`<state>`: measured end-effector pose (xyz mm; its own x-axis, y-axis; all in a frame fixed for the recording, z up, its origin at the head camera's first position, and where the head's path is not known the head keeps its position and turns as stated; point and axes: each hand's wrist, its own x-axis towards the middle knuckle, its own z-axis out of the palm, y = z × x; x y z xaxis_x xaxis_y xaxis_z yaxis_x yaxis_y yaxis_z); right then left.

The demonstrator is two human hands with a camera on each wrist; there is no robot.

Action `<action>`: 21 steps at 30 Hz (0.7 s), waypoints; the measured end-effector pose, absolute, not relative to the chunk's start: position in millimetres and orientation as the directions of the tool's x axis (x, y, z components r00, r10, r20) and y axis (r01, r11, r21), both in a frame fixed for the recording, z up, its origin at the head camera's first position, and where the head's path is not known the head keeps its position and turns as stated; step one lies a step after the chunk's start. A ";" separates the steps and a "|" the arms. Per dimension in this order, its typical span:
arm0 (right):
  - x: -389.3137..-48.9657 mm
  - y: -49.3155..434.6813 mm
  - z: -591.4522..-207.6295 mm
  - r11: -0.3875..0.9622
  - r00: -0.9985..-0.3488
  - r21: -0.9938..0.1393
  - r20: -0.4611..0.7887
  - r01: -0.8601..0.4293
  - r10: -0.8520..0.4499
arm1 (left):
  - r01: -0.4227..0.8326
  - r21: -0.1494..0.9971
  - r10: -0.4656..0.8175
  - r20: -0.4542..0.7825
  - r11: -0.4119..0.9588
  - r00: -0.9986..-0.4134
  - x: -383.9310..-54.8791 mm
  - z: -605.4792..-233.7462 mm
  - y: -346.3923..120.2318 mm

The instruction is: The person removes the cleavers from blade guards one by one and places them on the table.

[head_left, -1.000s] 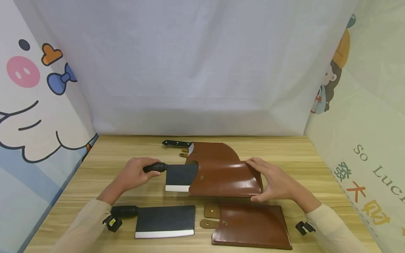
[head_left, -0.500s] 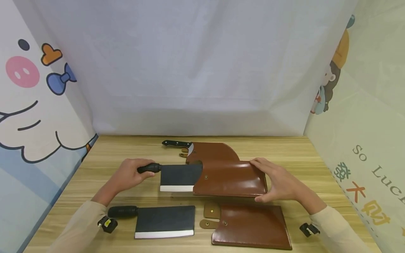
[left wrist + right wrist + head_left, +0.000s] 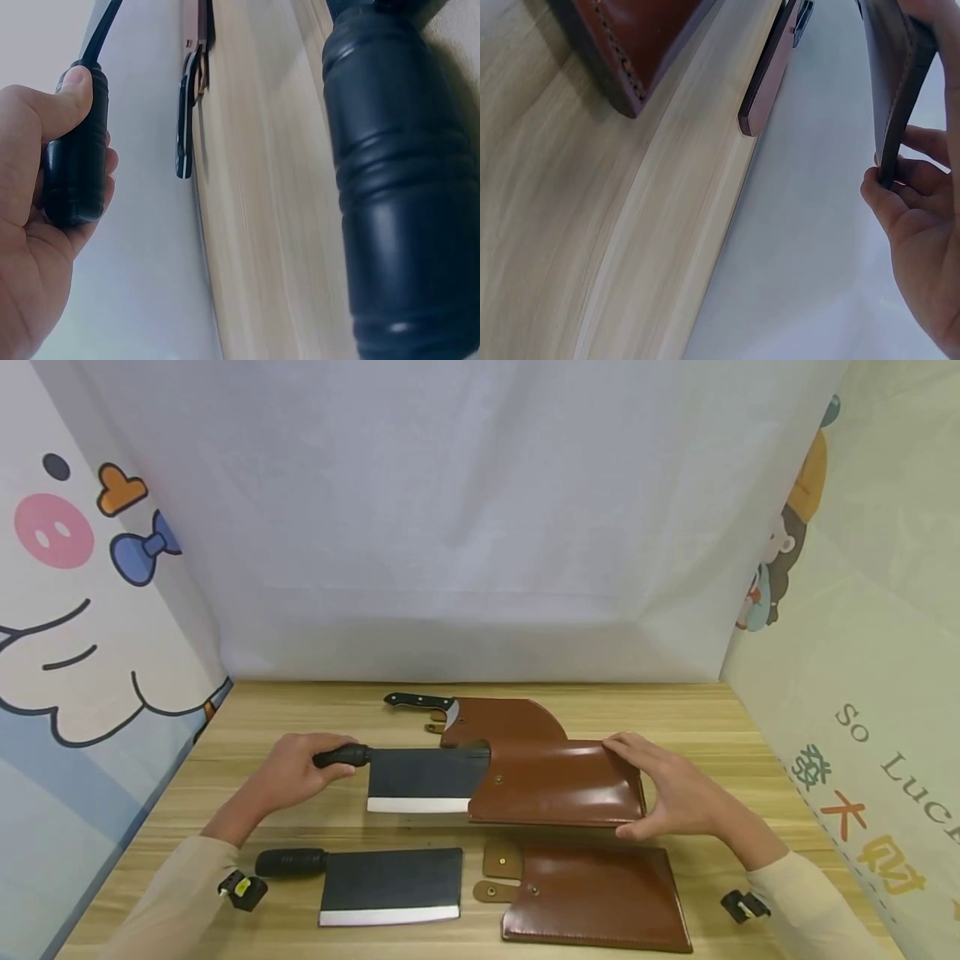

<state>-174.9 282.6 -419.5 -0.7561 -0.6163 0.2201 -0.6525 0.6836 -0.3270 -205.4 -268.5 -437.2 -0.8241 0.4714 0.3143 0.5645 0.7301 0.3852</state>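
Note:
My left hand (image 3: 297, 768) grips the black handle of a cleaver (image 3: 420, 774); the left wrist view shows the thumb laid along that handle (image 3: 75, 165) and fingers curled round it. The blade is dark with a bright edge, and its far part is hidden inside a brown leather sheath (image 3: 558, 782). My right hand (image 3: 667, 785) holds this sheath by its right end, thumb at the lower corner and fingers at the upper one. Seen from the right wrist, fingertips (image 3: 885, 199) pinch the sheath's stitched edge (image 3: 900, 97). Sheath and cleaver are held up over the table.
A second cleaver (image 3: 393, 887) lies in front at left, beside an unfilled-looking brown sheath (image 3: 600, 897) with two snap straps. Behind the held sheath lies a sheathed knife (image 3: 420, 701) with a riveted black handle. A white cloth (image 3: 480, 527) backs the wooden table (image 3: 262, 710).
My left hand has moved left with the cleaver, and more of its blade shows outside the sheath. The right hand has carried the sheath slightly to the right. Other things lie still.

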 end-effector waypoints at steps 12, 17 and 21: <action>-173.7 292.9 -421.1 0.690 -0.756 -0.314 0.219 -0.653 -0.616 | 0.552 0.376 0.465 0.301 0.744 -0.832 -204.8 -433.0 -285.0; -172.4 296.6 -419.5 0.706 -0.772 -0.316 0.203 -0.633 -0.602 | 0.536 0.379 0.451 0.293 0.754 -0.843 -204.8 -433.2 -293.6; -174.4 300.3 -421.9 0.708 -0.772 -0.310 0.204 -0.635 -0.603 | 0.529 0.376 0.445 0.292 0.761 -0.847 -204.8 -434.2 -299.8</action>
